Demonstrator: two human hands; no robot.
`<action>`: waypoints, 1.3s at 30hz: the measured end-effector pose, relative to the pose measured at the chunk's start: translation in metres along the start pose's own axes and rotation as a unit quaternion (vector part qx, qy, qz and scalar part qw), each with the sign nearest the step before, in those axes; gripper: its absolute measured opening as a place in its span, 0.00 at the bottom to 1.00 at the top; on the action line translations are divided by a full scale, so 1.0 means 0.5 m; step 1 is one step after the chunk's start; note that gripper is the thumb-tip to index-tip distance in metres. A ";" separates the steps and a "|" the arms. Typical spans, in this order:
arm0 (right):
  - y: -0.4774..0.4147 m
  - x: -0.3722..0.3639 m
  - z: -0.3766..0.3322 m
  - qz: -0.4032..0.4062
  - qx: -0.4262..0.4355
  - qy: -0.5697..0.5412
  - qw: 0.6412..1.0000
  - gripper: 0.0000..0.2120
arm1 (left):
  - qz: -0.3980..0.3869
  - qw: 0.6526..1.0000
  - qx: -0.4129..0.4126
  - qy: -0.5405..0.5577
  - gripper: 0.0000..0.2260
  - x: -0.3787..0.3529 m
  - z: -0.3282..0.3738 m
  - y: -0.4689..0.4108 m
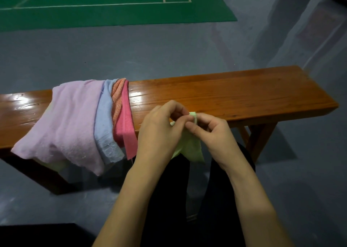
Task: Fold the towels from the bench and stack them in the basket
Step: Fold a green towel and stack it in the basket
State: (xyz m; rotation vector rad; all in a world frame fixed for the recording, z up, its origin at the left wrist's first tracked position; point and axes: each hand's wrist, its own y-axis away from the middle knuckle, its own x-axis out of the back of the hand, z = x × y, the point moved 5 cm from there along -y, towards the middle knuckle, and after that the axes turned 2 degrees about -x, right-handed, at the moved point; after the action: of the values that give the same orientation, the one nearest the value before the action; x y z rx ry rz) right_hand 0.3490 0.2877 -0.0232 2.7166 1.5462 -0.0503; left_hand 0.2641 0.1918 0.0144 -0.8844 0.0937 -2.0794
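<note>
A small light green towel (pixel 191 147) hangs just in front of the wooden bench (pixel 225 93), over my lap. My left hand (pixel 159 130) and my right hand (pixel 212 132) both pinch its top edge, fingertips close together. On the bench's left half lie a lilac towel (pixel 63 126), a pale blue towel (pixel 106 128), an orange towel (pixel 118 94) and a pink towel (pixel 125 123), draped over the front edge. A pale yellow-green cloth (pixel 54 165) peeks out under the lilac one. No basket is in view.
The bench's right half shows bare glossy wood. Grey floor (pixel 150 49) lies beyond it, with a green court mat (pixel 112 4) at the top. My dark trousers (pixel 216 199) fill the lower middle. A dark object (pixel 37 235) sits at the bottom left.
</note>
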 end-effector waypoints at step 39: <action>0.025 0.139 0.154 0.395 -0.028 -0.166 0.903 0.11 | -0.046 0.904 -0.109 -0.412 0.09 0.164 -0.218 0.036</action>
State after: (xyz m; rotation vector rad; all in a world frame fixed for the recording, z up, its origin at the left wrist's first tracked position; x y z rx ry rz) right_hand 0.3936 0.3391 -0.1027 2.8554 0.3006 -0.4154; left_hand 0.1770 0.0940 -0.0278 -1.8639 -0.1748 -1.6306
